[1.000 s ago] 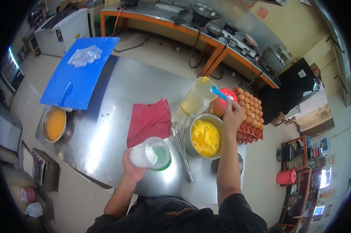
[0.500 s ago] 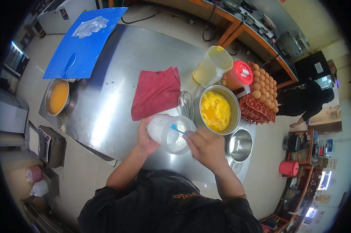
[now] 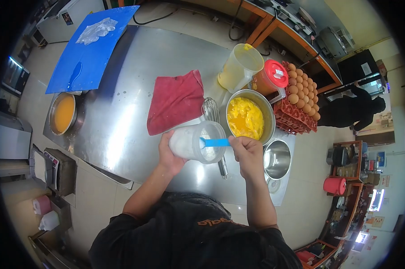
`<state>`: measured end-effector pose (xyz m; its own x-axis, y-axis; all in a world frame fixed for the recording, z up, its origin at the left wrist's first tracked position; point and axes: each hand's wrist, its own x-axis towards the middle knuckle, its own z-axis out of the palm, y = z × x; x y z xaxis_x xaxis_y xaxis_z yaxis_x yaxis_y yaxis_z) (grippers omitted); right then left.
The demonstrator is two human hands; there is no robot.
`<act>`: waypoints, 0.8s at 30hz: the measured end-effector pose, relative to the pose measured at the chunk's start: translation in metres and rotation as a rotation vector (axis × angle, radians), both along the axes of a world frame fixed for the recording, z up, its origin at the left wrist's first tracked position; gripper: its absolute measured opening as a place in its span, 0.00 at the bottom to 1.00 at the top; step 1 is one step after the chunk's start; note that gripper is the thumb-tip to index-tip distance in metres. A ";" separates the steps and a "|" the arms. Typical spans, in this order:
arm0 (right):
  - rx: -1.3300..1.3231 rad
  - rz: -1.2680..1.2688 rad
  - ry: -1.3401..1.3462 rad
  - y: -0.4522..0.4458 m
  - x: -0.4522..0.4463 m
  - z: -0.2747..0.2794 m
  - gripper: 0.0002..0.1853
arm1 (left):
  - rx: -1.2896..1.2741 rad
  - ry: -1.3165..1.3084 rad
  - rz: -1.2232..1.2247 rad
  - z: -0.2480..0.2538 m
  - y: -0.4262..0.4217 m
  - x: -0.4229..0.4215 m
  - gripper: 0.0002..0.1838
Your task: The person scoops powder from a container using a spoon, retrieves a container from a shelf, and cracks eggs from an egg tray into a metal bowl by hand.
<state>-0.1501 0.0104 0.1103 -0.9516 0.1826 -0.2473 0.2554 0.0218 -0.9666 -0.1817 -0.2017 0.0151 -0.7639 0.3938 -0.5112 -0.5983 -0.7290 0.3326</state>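
My left hand (image 3: 170,153) is wrapped round a translucent plastic jar (image 3: 187,142), tilted with its mouth toward the right and white powder inside. Pinched in my right hand (image 3: 248,154) is the handle of a blue measuring spoon (image 3: 218,142), whose scoop end sits in the jar's mouth. Just beyond my right hand stands a metal bowl (image 3: 269,136) of yellow egg mixture (image 3: 246,117). A whisk (image 3: 210,110) lies behind the jar, partly hidden by it. Beside my right hand is a smaller steel bowl (image 3: 277,160).
A red cloth (image 3: 175,102) lies on the steel table (image 3: 135,80). Behind the egg bowl stand a plastic jug (image 3: 241,67), a red-lidded jug (image 3: 270,78) and stacked egg trays (image 3: 294,117). At left are a blue board (image 3: 90,54) and a pan of orange liquid (image 3: 63,113). A person (image 3: 352,110) stands at right.
My right hand has moved right and turned, so more of the blue spoon's handle shows outside the jar. The jar has turned more level. The person in the background has shifted posture.
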 end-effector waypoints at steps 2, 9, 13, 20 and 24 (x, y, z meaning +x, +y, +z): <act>-0.124 -0.024 -0.043 0.006 -0.004 -0.001 0.17 | 0.004 0.006 -0.014 0.003 0.001 -0.002 0.36; -0.236 -0.277 0.131 0.036 -0.050 0.044 0.18 | 0.022 -0.014 -0.013 -0.002 -0.003 -0.007 0.39; 0.144 -0.490 0.567 0.058 -0.103 0.074 0.16 | 0.056 0.015 0.008 -0.003 -0.014 -0.008 0.38; 1.231 -0.440 0.861 0.097 -0.202 -0.022 0.10 | 0.053 -0.008 0.062 -0.011 -0.031 -0.008 0.37; 0.879 -0.418 0.814 0.070 -0.168 0.002 0.09 | 0.036 0.063 0.083 -0.006 -0.039 -0.002 0.37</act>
